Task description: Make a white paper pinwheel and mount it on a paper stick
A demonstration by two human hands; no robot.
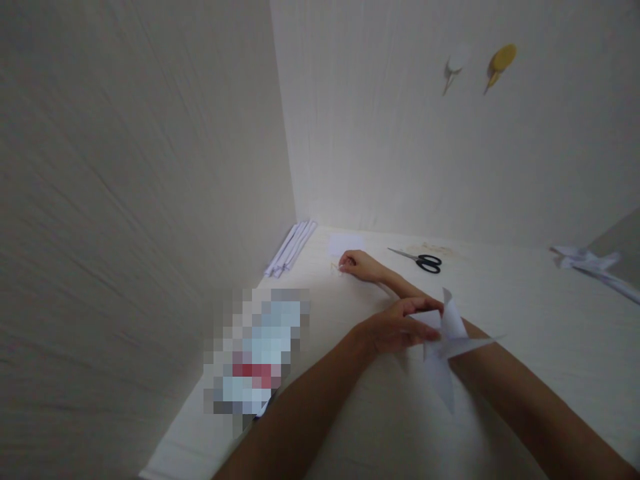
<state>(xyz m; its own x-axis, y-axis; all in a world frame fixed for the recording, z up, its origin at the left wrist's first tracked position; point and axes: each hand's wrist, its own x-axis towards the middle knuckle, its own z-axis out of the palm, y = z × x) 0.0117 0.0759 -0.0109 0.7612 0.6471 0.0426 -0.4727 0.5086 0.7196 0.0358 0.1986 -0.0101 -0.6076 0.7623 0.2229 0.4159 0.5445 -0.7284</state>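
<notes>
My left hand [395, 328] is closed on a folded white paper shape [447, 347] with pointed flaps, and holds it just above the white table [525, 313]. My right arm passes beneath that hand and reaches to the far side of the table. There my right hand [357, 264] lies curled, fingers pinched on something small that I cannot make out. It rests just in front of a small pale sheet of paper [345, 243].
Black-handled scissors [423, 260] lie to the right of my right hand. Folded white paper strips [291, 249] rest in the wall corner. More white paper pieces [593, 265] lie at the far right edge. A white [455, 65] and a yellow [500, 63] paper ornament hang on the wall.
</notes>
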